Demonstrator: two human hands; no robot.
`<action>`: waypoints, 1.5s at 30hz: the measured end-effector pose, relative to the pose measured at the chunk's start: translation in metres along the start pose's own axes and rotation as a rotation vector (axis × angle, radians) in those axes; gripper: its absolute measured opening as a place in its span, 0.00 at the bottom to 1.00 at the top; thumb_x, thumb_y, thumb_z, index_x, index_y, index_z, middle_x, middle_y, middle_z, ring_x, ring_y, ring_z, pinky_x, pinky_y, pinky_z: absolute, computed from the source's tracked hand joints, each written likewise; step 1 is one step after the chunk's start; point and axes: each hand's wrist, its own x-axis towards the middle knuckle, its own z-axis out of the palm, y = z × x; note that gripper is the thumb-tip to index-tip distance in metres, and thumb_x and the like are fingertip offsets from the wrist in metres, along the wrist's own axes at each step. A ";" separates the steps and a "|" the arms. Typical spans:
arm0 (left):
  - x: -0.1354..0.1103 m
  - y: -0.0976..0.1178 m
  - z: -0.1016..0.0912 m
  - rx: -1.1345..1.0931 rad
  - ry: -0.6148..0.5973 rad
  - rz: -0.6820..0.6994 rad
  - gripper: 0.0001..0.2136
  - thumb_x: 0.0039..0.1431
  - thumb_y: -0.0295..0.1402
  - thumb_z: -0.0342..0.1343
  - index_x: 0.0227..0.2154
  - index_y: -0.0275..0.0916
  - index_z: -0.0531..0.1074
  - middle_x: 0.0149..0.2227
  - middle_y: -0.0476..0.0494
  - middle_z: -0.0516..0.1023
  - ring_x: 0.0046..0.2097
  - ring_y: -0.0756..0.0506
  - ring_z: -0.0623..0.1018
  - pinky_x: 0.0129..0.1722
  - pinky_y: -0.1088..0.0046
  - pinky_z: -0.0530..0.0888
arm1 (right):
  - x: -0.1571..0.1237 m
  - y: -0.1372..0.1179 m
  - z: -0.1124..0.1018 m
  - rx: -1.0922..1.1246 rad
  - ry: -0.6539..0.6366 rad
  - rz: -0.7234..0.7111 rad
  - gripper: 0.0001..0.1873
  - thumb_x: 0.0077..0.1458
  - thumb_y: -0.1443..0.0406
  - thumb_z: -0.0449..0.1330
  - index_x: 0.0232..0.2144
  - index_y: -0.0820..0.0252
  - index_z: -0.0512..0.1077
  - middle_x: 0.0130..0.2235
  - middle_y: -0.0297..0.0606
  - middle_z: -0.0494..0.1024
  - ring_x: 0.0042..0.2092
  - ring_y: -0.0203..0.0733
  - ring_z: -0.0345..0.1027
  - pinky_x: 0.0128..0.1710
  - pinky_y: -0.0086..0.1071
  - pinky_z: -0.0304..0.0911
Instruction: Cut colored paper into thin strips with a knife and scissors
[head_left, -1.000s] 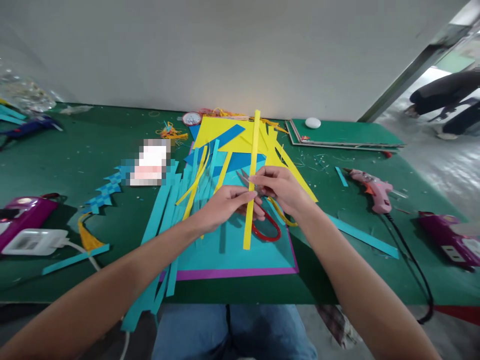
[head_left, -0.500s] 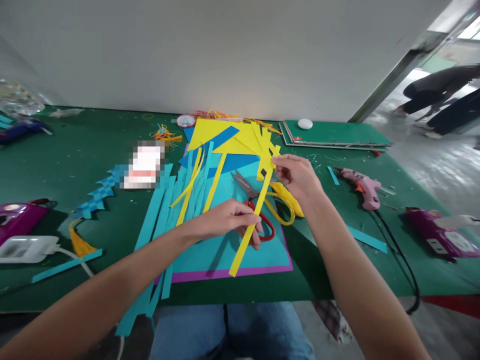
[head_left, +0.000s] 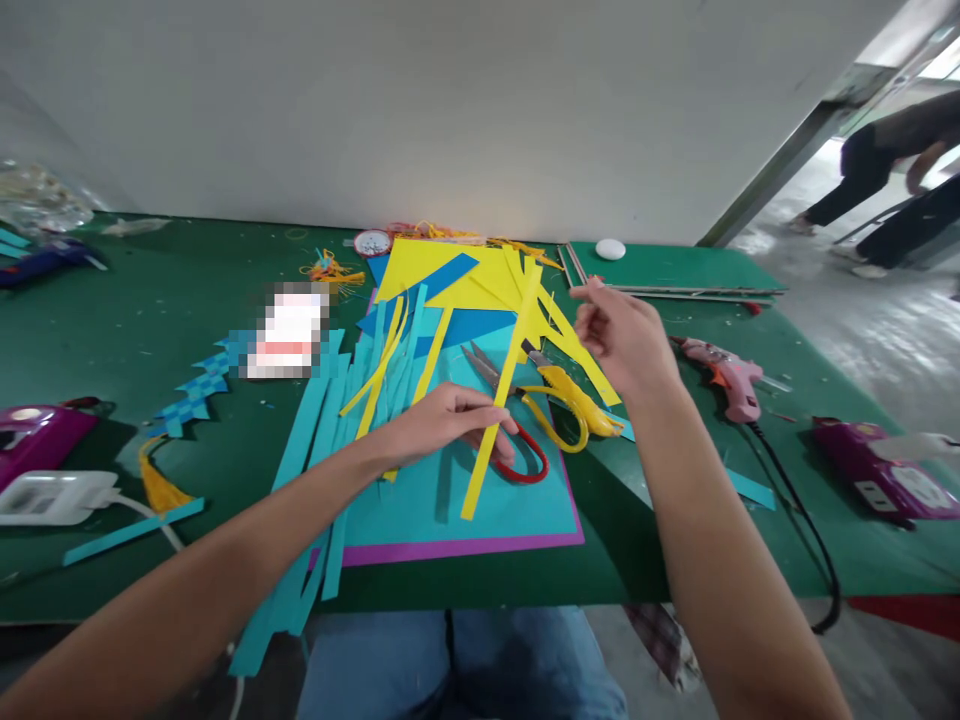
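A narrow yellow paper strip (head_left: 517, 345) slants upright in my left hand (head_left: 472, 420), pinched between thumb and fingers near its lower part. My right hand (head_left: 622, 335) is raised to the right of the strip, apart from it. Its fingers are curled in; whether anything is between them I cannot make out. Under my left hand lie red-handled scissors (head_left: 531, 470) on a light blue paper sheet (head_left: 420, 525). Yellow-handled scissors (head_left: 577, 430) and a yellow cutter knife (head_left: 574, 390) lie beside them. Loose yellow strips (head_left: 589, 365) lie below my right hand.
Light blue strips (head_left: 300, 500) lie at left, some past the table edge. A pink glue gun (head_left: 724, 375) and a purple power strip (head_left: 892, 465) are at right. A blurred phone (head_left: 289, 330) and woven blue piece (head_left: 202, 385) are left. People stand beyond the doorway.
My right hand has let go of the yellow strip and moved right. My left hand still holds the strip, now a little higher and more upright. The people in the background have shifted.
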 end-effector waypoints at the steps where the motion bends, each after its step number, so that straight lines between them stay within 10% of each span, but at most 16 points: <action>1: 0.000 0.000 -0.001 0.008 0.016 0.012 0.14 0.62 0.42 0.58 0.34 0.34 0.79 0.32 0.39 0.84 0.36 0.45 0.83 0.39 0.71 0.77 | -0.004 0.001 0.006 -0.058 -0.077 0.017 0.17 0.47 0.53 0.69 0.25 0.61 0.73 0.22 0.30 0.67 0.22 0.28 0.59 0.15 0.25 0.43; 6: -0.001 0.001 0.003 0.014 -0.002 0.007 0.14 0.62 0.42 0.58 0.35 0.33 0.79 0.33 0.39 0.84 0.36 0.45 0.83 0.38 0.72 0.78 | -0.021 0.007 0.025 -0.281 -0.457 0.101 0.22 0.47 0.51 0.68 0.20 0.62 0.70 0.21 0.31 0.67 0.22 0.28 0.56 0.19 0.27 0.47; 14: 0.002 -0.001 0.003 -0.165 0.172 0.104 0.15 0.63 0.42 0.57 0.40 0.32 0.78 0.35 0.38 0.85 0.36 0.45 0.84 0.40 0.71 0.79 | -0.034 0.016 0.038 -0.239 -0.684 0.136 0.17 0.49 0.54 0.68 0.22 0.62 0.72 0.20 0.30 0.67 0.24 0.29 0.58 0.22 0.27 0.50; 45: 0.003 0.000 0.007 -0.028 0.245 0.077 0.15 0.59 0.42 0.60 0.27 0.33 0.79 0.29 0.40 0.84 0.33 0.45 0.83 0.40 0.70 0.78 | -0.039 0.018 0.042 -0.262 -0.589 0.162 0.19 0.45 0.53 0.70 0.20 0.62 0.73 0.20 0.30 0.67 0.22 0.28 0.54 0.21 0.27 0.49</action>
